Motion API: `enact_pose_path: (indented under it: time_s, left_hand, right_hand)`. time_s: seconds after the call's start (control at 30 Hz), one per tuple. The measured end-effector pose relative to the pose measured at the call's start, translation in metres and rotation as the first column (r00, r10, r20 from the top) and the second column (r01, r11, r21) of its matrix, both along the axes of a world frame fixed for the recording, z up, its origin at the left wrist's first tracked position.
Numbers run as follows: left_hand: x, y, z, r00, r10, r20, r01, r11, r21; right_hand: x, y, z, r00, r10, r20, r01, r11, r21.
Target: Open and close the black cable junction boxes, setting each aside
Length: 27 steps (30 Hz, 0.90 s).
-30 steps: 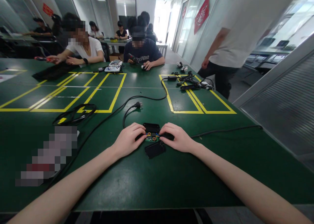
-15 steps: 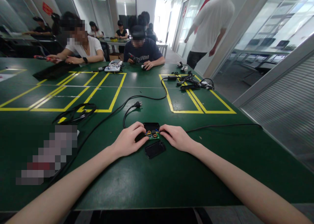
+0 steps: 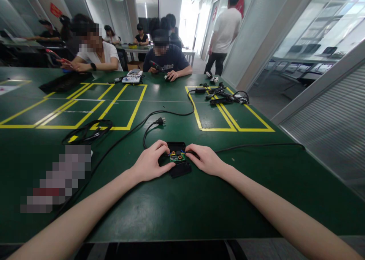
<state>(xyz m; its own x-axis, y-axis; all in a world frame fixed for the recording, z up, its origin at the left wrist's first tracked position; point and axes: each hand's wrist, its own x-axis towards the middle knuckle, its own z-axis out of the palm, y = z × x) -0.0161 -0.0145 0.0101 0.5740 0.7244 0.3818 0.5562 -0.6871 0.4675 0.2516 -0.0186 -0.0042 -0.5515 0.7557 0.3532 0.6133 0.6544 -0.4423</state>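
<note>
A small green circuit board [image 3: 177,157] with copper-wound coils and a dark component lies in front of an open black plastic case half [image 3: 176,144]. My left hand [image 3: 151,160] is closed around the board's left end, its thumb tip reaching to the near edge beside a flat black cover [image 3: 180,170]. At the opposite end, my right hand [image 3: 205,159] pinches the board's right edge, where blue wire shows. Fingertips on both sides partly hide the wires. The cover rests on the table just nearer to me than the board.
A black cable with a plug [image 3: 160,121] lies beyond my left hand. Coiled cable [image 3: 88,132] and a pixelated object [image 3: 61,178] are to the left. Adapters and cables [image 3: 224,94] sit at the far right on the green table [image 3: 228,214]. Two people work across from me.
The black cover has shifted slightly away from me, up against the board. My left thumb has moved a little right. A person in the background has walked farther away.
</note>
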Motion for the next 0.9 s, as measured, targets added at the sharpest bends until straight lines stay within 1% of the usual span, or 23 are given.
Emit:
enact_pose_path:
  time_s: [0.23, 0.4, 0.47, 0.53, 0.63, 0.7, 0.8, 0.9]
  left_hand:
    - [-0.004, 0.005, -0.001, 1.000, -0.005, 0.030, 0.005, 1.000, 0.009]
    - [-0.005, 0.005, 0.002, 0.993, -0.025, 0.111, 0.020, 0.999, 0.041]
    - [-0.007, 0.005, 0.005, 0.986, -0.062, 0.153, 0.053, 0.997, 0.064]
    - [-0.009, 0.004, 0.008, 0.976, -0.133, 0.171, 0.119, 0.989, 0.093]
    - [-0.012, 0.000, 0.012, 0.961, -0.239, 0.139, 0.224, 0.968, 0.115]
    - [-0.013, -0.003, 0.012, 0.956, -0.271, 0.108, 0.261, 0.960, 0.098]
    - [-0.012, -0.005, 0.009, 0.956, -0.285, 0.069, 0.283, 0.958, 0.048]
    - [-0.010, -0.004, 0.007, 0.966, -0.258, 0.034, 0.257, 0.966, 0.031]
  right_hand:
    - [-0.002, -0.003, 0.004, 1.000, -0.020, -0.024, 0.019, 1.000, -0.020]
    - [-0.004, -0.007, 0.009, 0.993, -0.026, -0.114, 0.022, 0.999, -0.033]
    - [-0.005, -0.011, 0.012, 0.989, -0.008, -0.150, 0.005, 1.000, -0.021]
    - [-0.005, -0.017, 0.016, 0.986, 0.034, -0.163, -0.032, 0.999, 0.014]
    - [-0.004, -0.025, 0.021, 0.986, 0.101, -0.134, -0.096, 0.994, 0.045]
    - [-0.003, -0.028, 0.023, 0.986, 0.132, -0.104, -0.132, 0.991, 0.006]
    - [-0.001, -0.029, 0.022, 0.987, 0.148, -0.064, -0.152, 0.986, -0.069]
    - [-0.001, -0.026, 0.019, 0.990, 0.135, -0.039, -0.138, 0.986, -0.089]
